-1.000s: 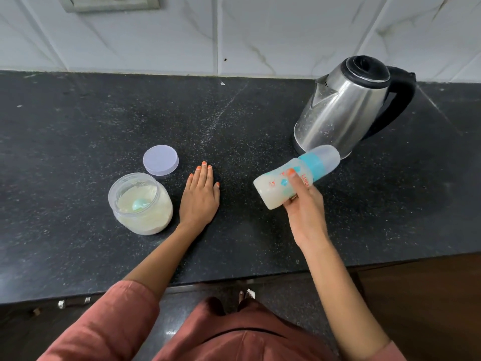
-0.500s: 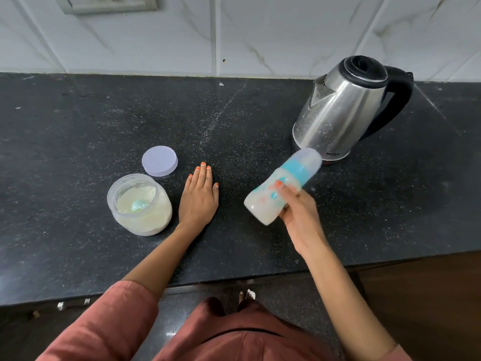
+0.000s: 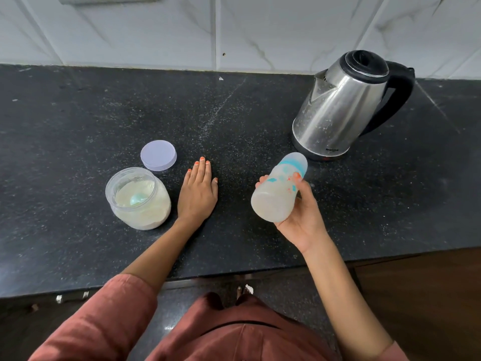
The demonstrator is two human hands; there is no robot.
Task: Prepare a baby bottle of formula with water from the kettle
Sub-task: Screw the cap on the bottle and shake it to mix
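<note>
My right hand [image 3: 303,217] grips a capped baby bottle [image 3: 277,190] with a blue collar and milky liquid inside. It hangs tilted above the black counter [image 3: 78,121], base toward me, cap pointing at the kettle. The steel kettle [image 3: 341,105] with a black lid and handle stands at the back right. My left hand [image 3: 197,190] rests flat on the counter, fingers straight. Just left of it stands an open clear jar of pale formula powder [image 3: 138,198] with a green scoop in it.
The jar's lilac lid [image 3: 158,155] lies flat on the counter behind the jar. A white tiled wall [image 3: 234,29] backs the counter. The counter's front edge runs just below my forearms.
My right hand has swung the bottle: its base has come down and toward me, and my palm now faces up under it. The left hand has stayed flat.
</note>
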